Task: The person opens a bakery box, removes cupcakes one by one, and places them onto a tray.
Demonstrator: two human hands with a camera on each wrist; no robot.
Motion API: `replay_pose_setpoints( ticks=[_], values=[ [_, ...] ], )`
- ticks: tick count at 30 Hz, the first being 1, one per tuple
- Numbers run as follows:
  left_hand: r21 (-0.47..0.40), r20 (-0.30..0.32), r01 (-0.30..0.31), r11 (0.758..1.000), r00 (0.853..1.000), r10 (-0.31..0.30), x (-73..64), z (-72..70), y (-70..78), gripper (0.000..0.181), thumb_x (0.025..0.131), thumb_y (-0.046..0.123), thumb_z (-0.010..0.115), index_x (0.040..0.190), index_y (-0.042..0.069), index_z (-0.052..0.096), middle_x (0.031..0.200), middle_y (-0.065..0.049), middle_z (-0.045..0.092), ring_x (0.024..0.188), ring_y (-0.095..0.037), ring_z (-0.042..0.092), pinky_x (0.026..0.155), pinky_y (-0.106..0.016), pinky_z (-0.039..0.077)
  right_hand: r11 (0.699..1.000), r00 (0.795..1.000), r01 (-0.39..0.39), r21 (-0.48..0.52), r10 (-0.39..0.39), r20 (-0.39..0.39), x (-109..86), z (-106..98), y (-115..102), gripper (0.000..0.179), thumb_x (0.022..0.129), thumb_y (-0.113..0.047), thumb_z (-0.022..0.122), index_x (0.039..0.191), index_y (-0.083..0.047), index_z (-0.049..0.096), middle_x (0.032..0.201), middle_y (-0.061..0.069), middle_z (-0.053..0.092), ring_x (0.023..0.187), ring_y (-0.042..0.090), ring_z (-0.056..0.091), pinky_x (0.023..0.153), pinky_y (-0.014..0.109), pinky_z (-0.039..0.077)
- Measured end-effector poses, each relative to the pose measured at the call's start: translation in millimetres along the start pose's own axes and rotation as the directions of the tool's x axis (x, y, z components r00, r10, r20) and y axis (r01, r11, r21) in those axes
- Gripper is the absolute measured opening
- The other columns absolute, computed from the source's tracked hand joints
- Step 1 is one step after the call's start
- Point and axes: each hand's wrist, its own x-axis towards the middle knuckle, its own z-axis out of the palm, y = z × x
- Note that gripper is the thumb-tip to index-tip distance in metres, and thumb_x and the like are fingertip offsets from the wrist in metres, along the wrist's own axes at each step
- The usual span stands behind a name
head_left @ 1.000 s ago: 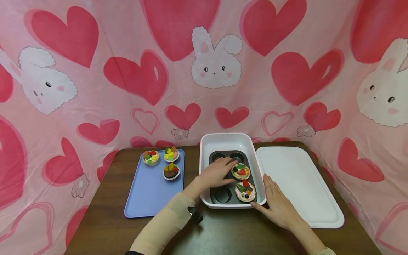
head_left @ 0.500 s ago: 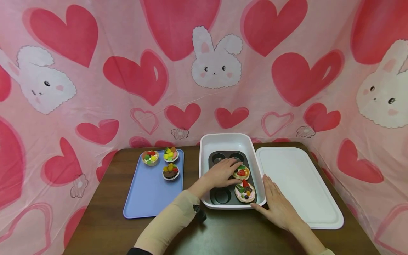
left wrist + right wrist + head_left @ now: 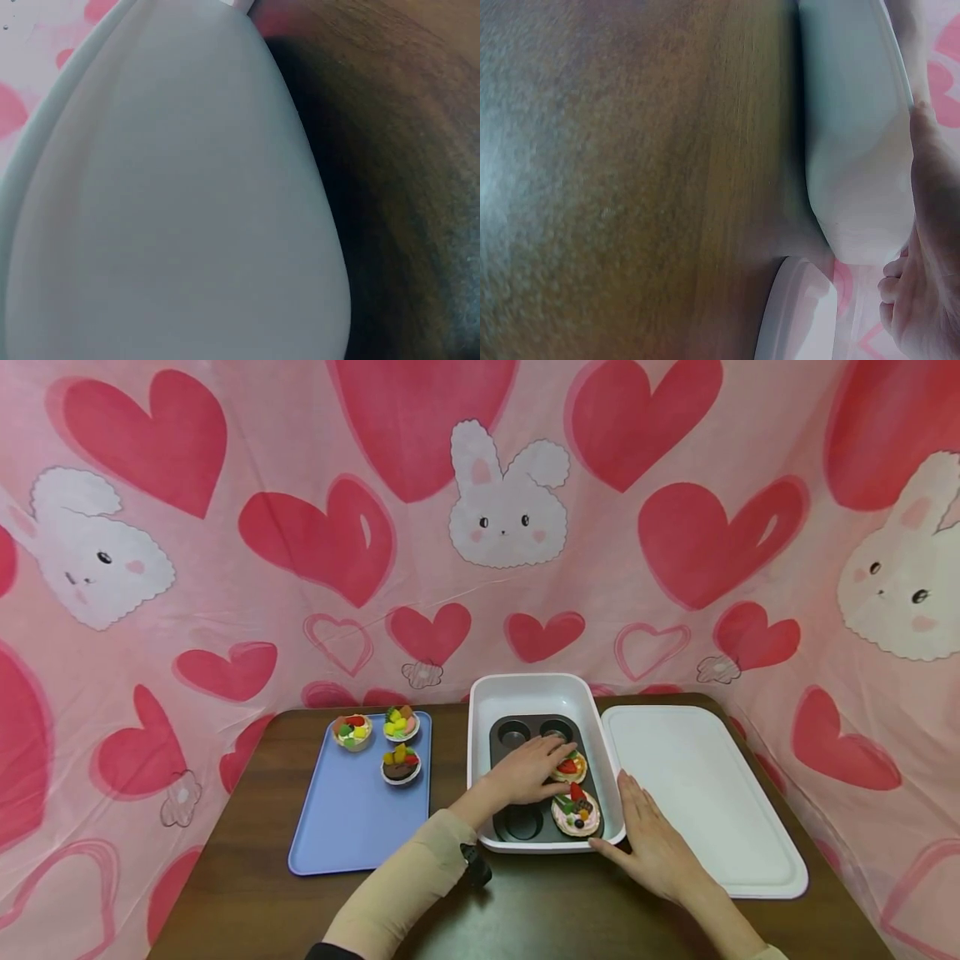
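A white tub (image 3: pixel 513 695) holds a dark muffin tin (image 3: pixel 540 828). My left hand (image 3: pixel 517 772) reaches over the tub's left side. Its thumb and fingers lie on either side of a fruit tart (image 3: pixel 570 767), which is partly hidden. A pink cream tart (image 3: pixel 579 817) sits in the cup nearer me. My right hand (image 3: pixel 658 847) rests on the tub's front right corner, fingers straight along the right rim, thumb on the front rim. In the left wrist view only the tub's outer wall (image 3: pixel 195 187) fills the picture, and the left hand is not visible there.
A blue tray (image 3: pixel 352 827) at the left carries a fruit tart (image 3: pixel 352 733), a fruit-topped cupcake (image 3: pixel 401 725) and a chocolate cupcake (image 3: pixel 401 766). Right of the tub lies a flat white lid-like board (image 3: pixel 697 777). A heart-patterned curtain (image 3: pixel 450 593) stands behind the brown table (image 3: pixel 525 910).
My left hand has slid right, from beside the fruit tart to over it, covering more of it. The right hand stays put on the tub's corner.
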Motion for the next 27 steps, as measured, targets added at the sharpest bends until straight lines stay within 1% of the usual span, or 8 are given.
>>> replay_pose_setpoints(
  ticks=[7, 8, 9, 14, 15, 20, 23, 27],
  values=[
    [-0.053, -0.005, 0.002, 0.999, 1.000, -0.002, 2.4, 2.0, -0.5, 0.078, 0.107, 0.050, 0.069, 0.170, 0.013, 0.041, 0.169, -0.013, 0.052, 0.158, -0.027, 0.050, 0.135, -0.044, 0.036, 1.000, 1.000, 0.000, -0.003, 0.000, 0.003, -0.2, -0.8, -0.3, 0.117, 0.098, -0.064, 0.073, 0.172, 0.006, 0.016, 0.178, 0.030, 0.028, 0.164, 0.049, 0.034, 0.129, 0.065, 0.036],
    [-0.055, -0.016, 0.001, 0.998, 1.000, -0.002, 5.5, 10.8, -5.2, 0.080, 0.107, 0.052, 0.069, 0.170, 0.013, 0.040, 0.169, -0.014, 0.052, 0.159, -0.027, 0.049, 0.136, -0.043, 0.034, 1.000, 1.000, 0.000, -0.002, 0.000, 0.004, -0.3, -0.8, -0.3, 0.117, 0.098, -0.064, 0.073, 0.172, 0.006, 0.016, 0.178, 0.030, 0.028, 0.164, 0.049, 0.034, 0.129, 0.065, 0.036],
    [-0.064, -0.016, 0.004, 0.998, 1.000, -0.005, 6.2, 12.1, -5.3, 0.080, 0.107, 0.052, 0.069, 0.170, 0.013, 0.040, 0.169, -0.014, 0.052, 0.159, -0.027, 0.049, 0.136, -0.043, 0.035, 1.000, 1.000, 0.000, -0.003, 0.000, 0.005, -0.2, -0.8, -0.4, 0.117, 0.098, -0.064, 0.073, 0.172, 0.006, 0.017, 0.178, 0.030, 0.028, 0.163, 0.049, 0.034, 0.128, 0.066, 0.037],
    [-0.102, -0.038, 0.029, 0.994, 0.999, -0.033, 7.3, 17.8, -4.8, 0.082, 0.107, 0.050, 0.070, 0.171, 0.012, 0.037, 0.169, -0.013, 0.052, 0.160, -0.026, 0.048, 0.136, -0.041, 0.035, 1.000, 1.000, -0.004, -0.006, 0.004, 0.010, 0.6, -1.1, -0.5, 0.117, 0.097, -0.065, 0.073, 0.172, 0.007, 0.017, 0.178, 0.030, 0.028, 0.163, 0.049, 0.034, 0.126, 0.068, 0.038],
    [-0.116, -0.030, 0.039, 0.993, 0.999, -0.042, 4.3, 10.8, -0.1, 0.080, 0.107, 0.046, 0.071, 0.171, 0.011, 0.037, 0.169, -0.013, 0.052, 0.160, -0.027, 0.048, 0.135, -0.041, 0.036, 1.000, 1.000, -0.005, -0.007, 0.005, 0.012, 0.6, -1.2, -0.5, 0.117, 0.097, -0.065, 0.073, 0.172, 0.007, 0.017, 0.178, 0.030, 0.029, 0.164, 0.049, 0.034, 0.126, 0.069, 0.038],
    [-0.123, -0.030, 0.064, 0.990, 0.997, -0.068, 4.8, 17.8, -2.3, 0.081, 0.107, 0.049, 0.069, 0.171, 0.013, 0.036, 0.172, -0.011, 0.049, 0.164, -0.028, 0.043, 0.137, -0.043, 0.033, 1.000, 1.000, -0.009, -0.005, 0.009, 0.019, 0.5, -2.1, -0.8, 0.118, 0.097, -0.065, 0.073, 0.172, 0.007, 0.018, 0.178, 0.030, 0.029, 0.163, 0.049, 0.034, 0.126, 0.069, 0.039],
    [-0.158, -0.043, 0.065, 0.985, 0.996, -0.073, 7.4, 27.5, -8.2, 0.083, 0.107, 0.052, 0.067, 0.172, 0.012, 0.034, 0.174, -0.011, 0.047, 0.165, -0.028, 0.041, 0.137, -0.044, 0.032, 1.000, 1.000, -0.007, -0.004, 0.008, 0.016, 1.0, -2.2, -0.7, 0.118, 0.097, -0.065, 0.073, 0.172, 0.006, 0.018, 0.178, 0.030, 0.029, 0.163, 0.049, 0.034, 0.125, 0.069, 0.039],
    [-0.252, -0.069, 0.069, 0.965, 0.994, -0.089, 12.5, 46.9, -19.2, 0.090, 0.106, 0.059, 0.067, 0.174, 0.012, 0.031, 0.176, -0.011, 0.043, 0.167, -0.027, 0.037, 0.139, -0.045, 0.029, 1.000, 1.000, 0.002, -0.009, -0.002, 0.008, 1.6, -1.8, -0.3, 0.118, 0.097, -0.065, 0.074, 0.172, 0.007, 0.018, 0.177, 0.030, 0.030, 0.163, 0.049, 0.035, 0.126, 0.068, 0.039]
  ],
)
